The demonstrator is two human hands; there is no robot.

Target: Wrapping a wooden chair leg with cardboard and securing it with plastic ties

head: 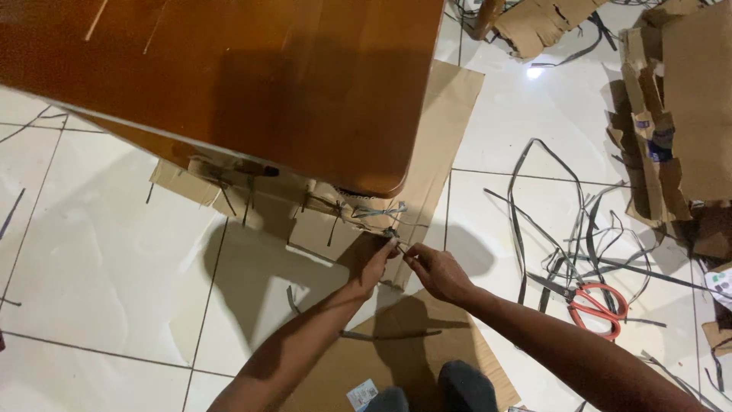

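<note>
Head view, looking down past a wooden table onto a tiled floor. A grey plastic strap [379, 211] runs around the cardboard wrapping [320, 221] that covers the table leg, just under the corner of the brown wooden table top [252, 76]. The strap's end or knot sits at the lower right edge of that wrapping, where both hands meet. The left hand [374, 259] reaches up from below with its fingers curled narrowly and pinched on the strap at that point. The right hand [435, 271] comes in from the right, thumb and forefinger closed on the same strap end, touching or almost touching the left fingertips; which piece each hand grips is too small to tell. Further dark straps cross the cardboard along the table edge to the left.

A flat cardboard sheet [446, 122] lies on the floor under the table corner, and another cardboard sheet [396, 351] lies beneath the forearms, near the person's dark-clad knees at the bottom edge. To the right of the right forearm, red-handled scissors [598, 305] rest on the white floor tiles [99, 259] among a loose tangle of cut black strapping [564, 229]. Torn cardboard pieces [671, 114] are heaped at the right edge of the view, well apart from the hands.
</note>
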